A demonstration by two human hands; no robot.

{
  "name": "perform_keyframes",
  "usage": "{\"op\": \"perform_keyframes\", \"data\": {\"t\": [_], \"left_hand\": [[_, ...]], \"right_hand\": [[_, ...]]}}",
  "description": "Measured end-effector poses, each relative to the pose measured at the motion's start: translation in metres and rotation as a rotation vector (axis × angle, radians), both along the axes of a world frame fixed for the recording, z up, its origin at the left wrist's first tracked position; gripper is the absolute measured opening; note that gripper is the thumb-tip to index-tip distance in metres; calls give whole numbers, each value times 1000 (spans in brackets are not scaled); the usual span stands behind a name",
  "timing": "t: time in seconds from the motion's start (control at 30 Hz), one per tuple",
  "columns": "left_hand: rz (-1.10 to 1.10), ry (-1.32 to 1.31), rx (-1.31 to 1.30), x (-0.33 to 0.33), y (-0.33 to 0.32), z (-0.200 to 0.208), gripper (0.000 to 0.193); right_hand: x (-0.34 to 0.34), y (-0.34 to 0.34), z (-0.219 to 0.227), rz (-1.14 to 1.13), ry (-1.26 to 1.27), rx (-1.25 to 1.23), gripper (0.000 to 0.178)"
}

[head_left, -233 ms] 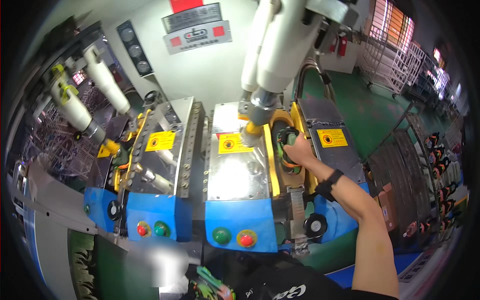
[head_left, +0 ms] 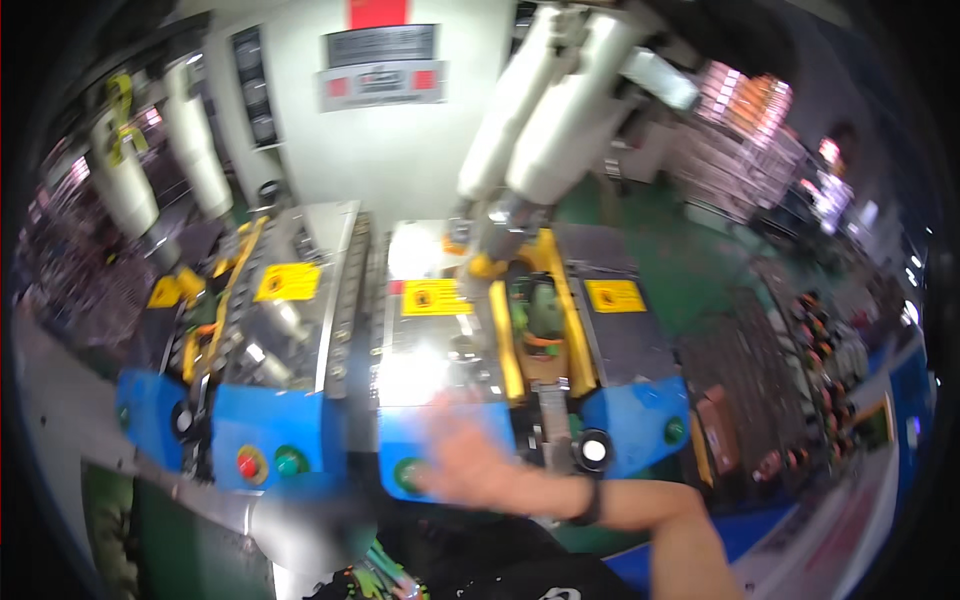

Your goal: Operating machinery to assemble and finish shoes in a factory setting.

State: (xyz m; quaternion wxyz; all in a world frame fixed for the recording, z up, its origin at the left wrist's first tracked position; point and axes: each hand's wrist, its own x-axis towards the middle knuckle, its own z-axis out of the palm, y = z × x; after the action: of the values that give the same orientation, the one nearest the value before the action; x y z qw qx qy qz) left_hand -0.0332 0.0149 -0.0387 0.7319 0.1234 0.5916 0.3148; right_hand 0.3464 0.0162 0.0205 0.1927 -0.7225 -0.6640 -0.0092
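The blue-fronted machine (head_left: 640, 420) holds, between yellow plates (head_left: 507, 350), a dark shoe (head_left: 543, 310) patched green and orange, long axis twelve-to-six, toe end unclear. At seven o'clock of it is the blurred right hand (head_left: 465, 458); I cannot tell either hand's grip.

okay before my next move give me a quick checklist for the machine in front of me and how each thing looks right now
1. Right hand out of the slot: ok, it is in front of the blue panel.
2. Shoe between the yellow side bars: ok, though blur hides the exact fit.
3. Green button within reach: ok, right beside the hand; whether it is touched, cannot tell.
4. Yellow tip of the overhead arm clear of the shoe: cannot tell, too blurred.
5. Left hand clear of the machine: cannot tell, not clearly visible.
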Motion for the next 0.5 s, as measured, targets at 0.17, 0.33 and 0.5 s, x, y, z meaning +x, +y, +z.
{"op": "perform_keyframes", "data": {"t": [0.17,0.33,0.5], "left_hand": [[-119,98,142,-20,9,-3,40],[-31,54,147,-48,4,-12,41],[109,-181,253,-111,-67,-14,28]], "right_hand": [[-80,13,-42,141,-438,-221,80],[-125,-27,-18,256,217,-19,76],[-164,-40,-54,459,776,-257,72]]}}
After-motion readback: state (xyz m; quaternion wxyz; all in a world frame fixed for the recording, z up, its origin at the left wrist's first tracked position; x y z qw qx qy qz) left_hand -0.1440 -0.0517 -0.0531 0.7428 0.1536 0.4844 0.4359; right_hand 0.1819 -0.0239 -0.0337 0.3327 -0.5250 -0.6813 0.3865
